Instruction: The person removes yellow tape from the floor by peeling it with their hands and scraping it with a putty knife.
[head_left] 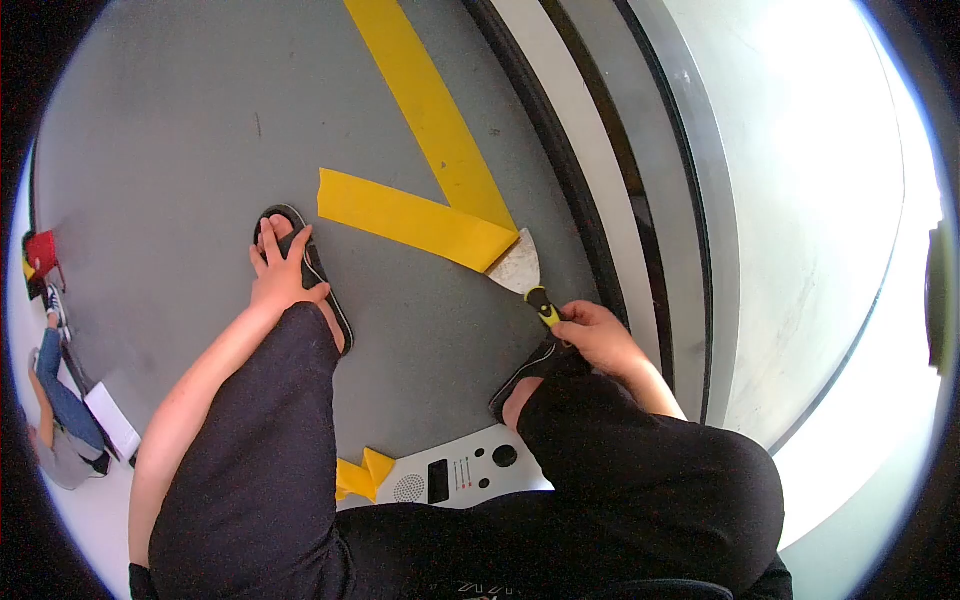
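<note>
My right hand (592, 335) is closed round the black and yellow-green handle of a putty knife (518, 262). The blade's wide edge meets the corner of the yellow floor tape (410, 222), where two strips join at an angle on the grey floor. One strip runs up and away; the other points left and ends in a torn edge. My left hand (282, 268) holds no tool and rests with fingers spread on my left sandal (318, 270). Whether the blade is under the tape or only against it, I cannot tell.
To the right runs a curved black and white wall base (570, 120). Near my lap lie a white panel with a speaker grille (465, 465) and crumpled yellow tape (365, 474). At far left a person in jeans (68, 405) sits near a red object (42, 255).
</note>
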